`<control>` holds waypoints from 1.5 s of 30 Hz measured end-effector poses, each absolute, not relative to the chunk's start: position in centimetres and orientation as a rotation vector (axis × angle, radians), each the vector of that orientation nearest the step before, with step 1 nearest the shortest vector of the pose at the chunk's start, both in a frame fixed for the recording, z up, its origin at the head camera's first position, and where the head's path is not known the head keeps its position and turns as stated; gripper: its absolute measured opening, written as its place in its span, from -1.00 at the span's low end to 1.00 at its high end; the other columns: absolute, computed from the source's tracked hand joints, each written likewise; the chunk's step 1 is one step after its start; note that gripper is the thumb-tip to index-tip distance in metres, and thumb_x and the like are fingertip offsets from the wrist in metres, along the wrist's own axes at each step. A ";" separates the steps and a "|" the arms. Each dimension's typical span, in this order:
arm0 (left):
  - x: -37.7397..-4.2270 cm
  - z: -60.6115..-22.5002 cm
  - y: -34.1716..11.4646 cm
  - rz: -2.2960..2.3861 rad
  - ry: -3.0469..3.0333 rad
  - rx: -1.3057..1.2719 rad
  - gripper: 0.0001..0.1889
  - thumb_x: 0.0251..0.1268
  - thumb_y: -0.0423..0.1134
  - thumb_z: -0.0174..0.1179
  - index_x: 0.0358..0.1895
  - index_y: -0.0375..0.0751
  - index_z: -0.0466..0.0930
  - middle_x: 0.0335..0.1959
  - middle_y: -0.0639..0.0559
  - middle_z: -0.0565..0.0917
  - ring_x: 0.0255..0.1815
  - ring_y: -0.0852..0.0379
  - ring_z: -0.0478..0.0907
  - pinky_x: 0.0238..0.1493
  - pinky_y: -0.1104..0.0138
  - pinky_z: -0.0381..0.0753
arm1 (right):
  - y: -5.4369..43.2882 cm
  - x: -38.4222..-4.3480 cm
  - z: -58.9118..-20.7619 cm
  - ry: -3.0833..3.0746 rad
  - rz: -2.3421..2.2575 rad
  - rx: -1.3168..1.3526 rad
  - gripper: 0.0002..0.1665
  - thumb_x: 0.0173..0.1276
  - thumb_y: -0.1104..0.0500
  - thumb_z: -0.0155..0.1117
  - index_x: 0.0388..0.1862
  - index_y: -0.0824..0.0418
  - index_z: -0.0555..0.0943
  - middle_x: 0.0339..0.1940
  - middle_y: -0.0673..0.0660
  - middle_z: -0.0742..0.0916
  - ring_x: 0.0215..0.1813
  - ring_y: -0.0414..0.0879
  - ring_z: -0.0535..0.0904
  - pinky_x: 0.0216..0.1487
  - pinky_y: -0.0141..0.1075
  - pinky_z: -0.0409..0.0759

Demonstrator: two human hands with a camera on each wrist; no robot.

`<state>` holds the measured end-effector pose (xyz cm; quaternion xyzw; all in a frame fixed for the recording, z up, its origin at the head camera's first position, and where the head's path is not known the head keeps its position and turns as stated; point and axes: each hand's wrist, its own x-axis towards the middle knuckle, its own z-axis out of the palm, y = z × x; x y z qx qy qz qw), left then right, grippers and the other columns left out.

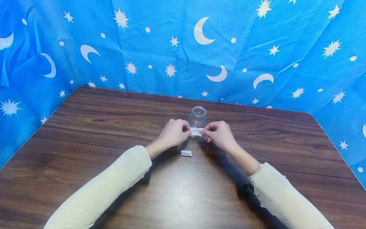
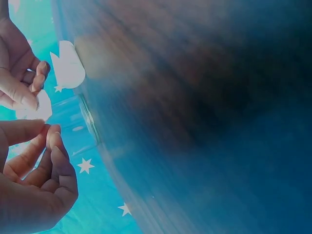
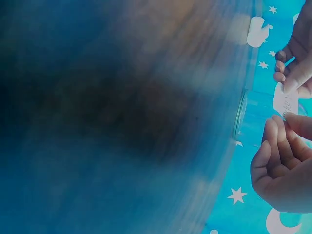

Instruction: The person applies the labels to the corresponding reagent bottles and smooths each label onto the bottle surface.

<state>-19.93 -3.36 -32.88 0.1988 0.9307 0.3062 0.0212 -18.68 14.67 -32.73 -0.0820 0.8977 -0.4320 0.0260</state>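
Observation:
A small white paper slip with handwriting on it is stretched between both hands. My left hand pinches its left end between thumb and fingertips. At the other end, thumb and forefinger of my right hand pinch the slip. Directly behind the paper, an open clear glass jar stands upright on the table; the slip and hands cover part of its lower body. In the right wrist view the writing on the paper slip shows faintly. A folded white paper piece lies on the table, nearer to me than the hands.
The dark wood-grain table has rounded far corners. Behind it and along both sides hangs a blue cloth printed with white moons and stars. A bright light reflection falls on the tabletop between my forearms.

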 end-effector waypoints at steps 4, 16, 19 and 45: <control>-19.9 -32.8 -3.4 0.949 2.885 0.600 -0.90 0.18 -0.25 0.18 -0.48 -0.10 0.57 -0.62 0.14 0.52 -0.62 0.19 0.41 -0.54 0.41 0.33 | 14.7 -18.8 -32.7 2.804 -1.306 -0.259 -0.76 0.23 0.17 0.26 -0.47 0.37 0.64 -0.65 0.16 0.65 -0.55 0.00 0.58 -0.57 -0.39 0.37; -20.1 -32.6 -3.4 0.924 2.921 0.587 -0.84 0.19 -0.15 0.20 -0.48 -0.11 0.60 -0.66 0.14 0.52 -0.65 0.20 0.38 -0.58 0.41 0.29 | 15.0 -19.0 -32.7 2.903 -1.148 -0.256 -0.63 0.16 0.09 0.33 -0.23 0.39 0.56 -0.40 0.21 0.69 -0.36 0.00 0.61 -0.35 -0.24 0.52; -20.1 -32.4 -3.5 0.904 2.934 0.533 -0.80 0.17 -0.09 0.22 -0.45 -0.13 0.60 -0.63 0.11 0.54 -0.61 0.18 0.41 -0.55 0.39 0.33 | 15.0 -19.1 -32.6 2.882 -1.136 -0.264 -0.54 0.15 0.08 0.34 -0.10 0.39 0.54 -0.30 0.23 0.69 -0.26 0.03 0.62 -0.25 -0.18 0.55; -22.9 -32.8 -4.7 0.938 2.819 0.721 -0.51 0.13 0.00 0.24 0.02 -0.28 0.50 -0.10 -0.04 0.60 -0.15 0.12 0.53 -0.07 0.28 0.48 | 16.4 -21.3 -33.0 2.829 -1.117 -0.553 -0.53 0.17 0.06 0.33 -0.02 0.32 0.57 -0.24 0.20 0.69 -0.26 -0.01 0.61 -0.20 -0.15 0.56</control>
